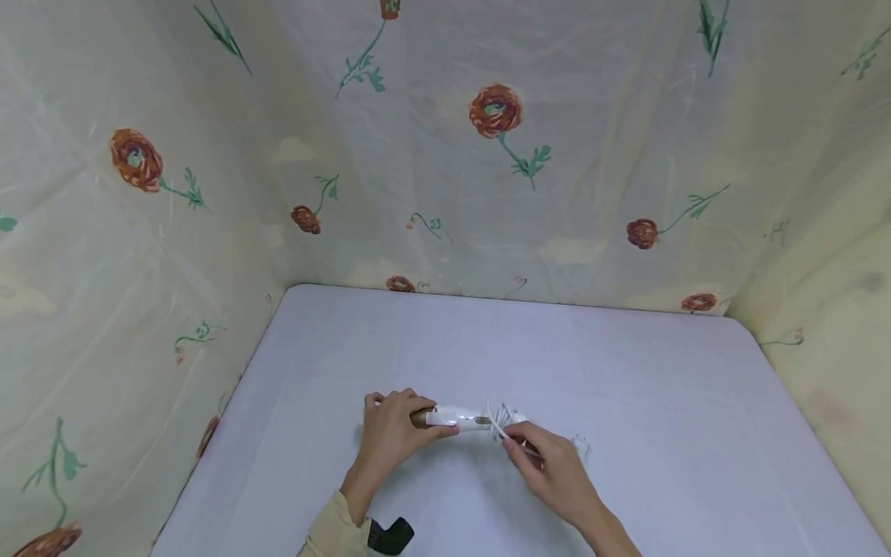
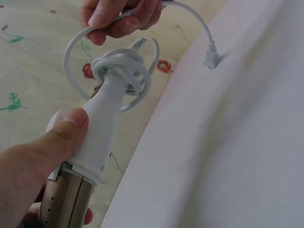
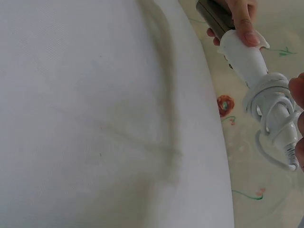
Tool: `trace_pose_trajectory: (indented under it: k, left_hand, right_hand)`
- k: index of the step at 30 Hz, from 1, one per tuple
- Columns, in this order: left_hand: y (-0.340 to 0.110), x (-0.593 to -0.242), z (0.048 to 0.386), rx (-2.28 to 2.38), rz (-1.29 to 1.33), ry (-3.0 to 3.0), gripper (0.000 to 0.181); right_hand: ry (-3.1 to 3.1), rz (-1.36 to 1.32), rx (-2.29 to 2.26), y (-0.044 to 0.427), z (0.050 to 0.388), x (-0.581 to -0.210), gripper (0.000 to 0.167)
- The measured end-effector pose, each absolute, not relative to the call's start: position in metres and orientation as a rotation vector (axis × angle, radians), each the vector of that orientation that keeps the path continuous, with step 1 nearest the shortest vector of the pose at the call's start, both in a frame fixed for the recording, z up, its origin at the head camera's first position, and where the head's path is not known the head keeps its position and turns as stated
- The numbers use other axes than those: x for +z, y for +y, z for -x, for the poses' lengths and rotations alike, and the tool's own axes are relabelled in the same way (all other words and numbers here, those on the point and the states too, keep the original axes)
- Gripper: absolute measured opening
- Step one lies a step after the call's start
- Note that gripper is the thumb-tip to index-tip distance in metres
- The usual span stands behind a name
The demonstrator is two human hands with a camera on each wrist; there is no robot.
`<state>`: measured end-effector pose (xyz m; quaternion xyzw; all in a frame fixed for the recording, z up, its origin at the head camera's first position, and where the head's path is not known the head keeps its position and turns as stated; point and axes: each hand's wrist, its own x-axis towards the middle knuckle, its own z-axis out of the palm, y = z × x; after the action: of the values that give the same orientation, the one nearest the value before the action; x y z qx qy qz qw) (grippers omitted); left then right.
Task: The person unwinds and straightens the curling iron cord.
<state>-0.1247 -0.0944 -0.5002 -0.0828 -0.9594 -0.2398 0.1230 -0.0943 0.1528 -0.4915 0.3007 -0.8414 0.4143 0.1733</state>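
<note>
While the left hand (image 1: 392, 427) grips a white-brown tubular appliance (image 1: 468, 418), the right hand (image 1: 557, 473) its white cord (image 2: 118, 62), flowered cloth (image 1: 571, 178) borders the tabletop (image 1: 696, 402) far edge.

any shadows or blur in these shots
Head view: soft shadow on the white table below the white device; left wrist view: a wide, soft-edged shadow across the table, the white cord fairly clear; right wrist view: blurry-edged dark bands.

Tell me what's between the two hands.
The white handle, with its cord looped around the end nearer the right hand. The left hand grips the other end. Head view shows it.
</note>
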Motion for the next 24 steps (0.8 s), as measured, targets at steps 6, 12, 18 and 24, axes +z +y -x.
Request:
trace_pose_trajectory:
  k: [6, 12, 18, 24]
  left_hand:
    - [-0.095, -0.499, 0.123, -0.725, 0.274, -2.782, 0.054]
    - [-0.097, -0.500, 0.123, -0.741, 0.288, -2.790, 0.054]
    - [-0.096, -0.501, 0.122, -0.745, 0.315, -2.786, 0.052]
    - [-0.098, -0.502, 0.120, -0.745, 0.339, -2.785, 0.052]
  right_hand:
    - [-2.382, -0.862, 1.185, 0.159, 0.103, -0.486, 0.013]
    - [-2.369, -0.860, 1.144, 0.165, 0.111, -0.478, 0.015]
    - [-2.343, -0.875, 1.095, 0.166, 0.118, -0.474, 0.019]
    - [-2.384, -0.882, 1.046, 0.169, 0.126, -0.472, 0.015]
